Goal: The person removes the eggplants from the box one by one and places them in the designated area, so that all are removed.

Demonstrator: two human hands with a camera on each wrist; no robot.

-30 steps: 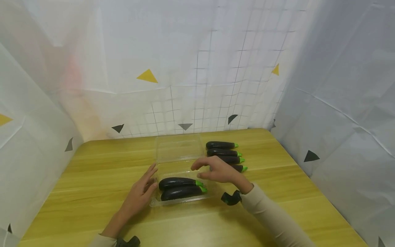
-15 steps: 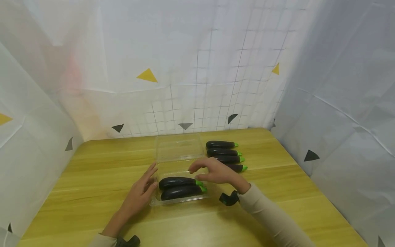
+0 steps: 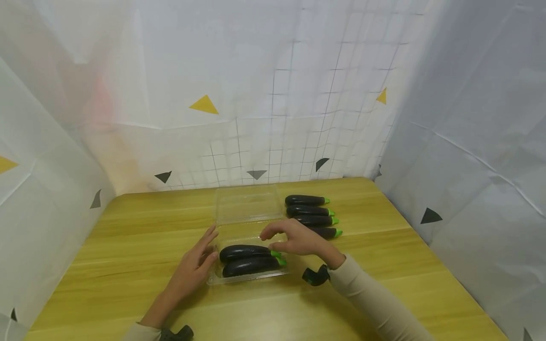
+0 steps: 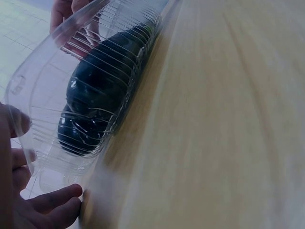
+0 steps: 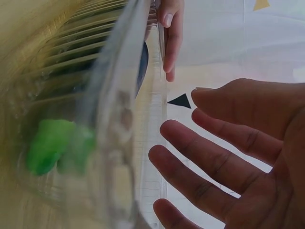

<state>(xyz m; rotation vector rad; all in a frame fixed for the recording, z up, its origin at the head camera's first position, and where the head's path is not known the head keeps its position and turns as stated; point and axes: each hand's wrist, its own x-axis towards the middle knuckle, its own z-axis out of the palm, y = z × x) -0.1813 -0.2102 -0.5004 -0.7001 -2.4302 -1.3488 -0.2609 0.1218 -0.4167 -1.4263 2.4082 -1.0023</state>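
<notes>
A clear plastic clamshell box [image 3: 216,280] lies opened out, its lid [image 3: 249,203] laid back on the table. Two dark eggplants, a rear one [image 3: 243,252] and a front one [image 3: 251,266], lie side by side in the base with green stems to the right. My left hand [image 3: 194,265] rests against the box's left side, fingers extended; the left wrist view shows its fingertips [image 4: 71,191] right at the ribbed wall. Over the right end hovers my right hand [image 3: 298,237], fingers loosely bent with nothing between them. In the right wrist view its fingers [image 5: 205,162] are spread beside the rim.
Several more eggplants [image 3: 307,210] lie in a row right of the lid, stems pointing right. My right hand partly covers the nearest one [image 3: 326,232]. White sheet walls [image 3: 179,61] enclose the back and sides of the wooden table [image 3: 128,255].
My right hand has shifted slightly left and lower over the box, uncovering more of the nearer eggplants in the row. The left hand and both boxed eggplants have stayed put.
</notes>
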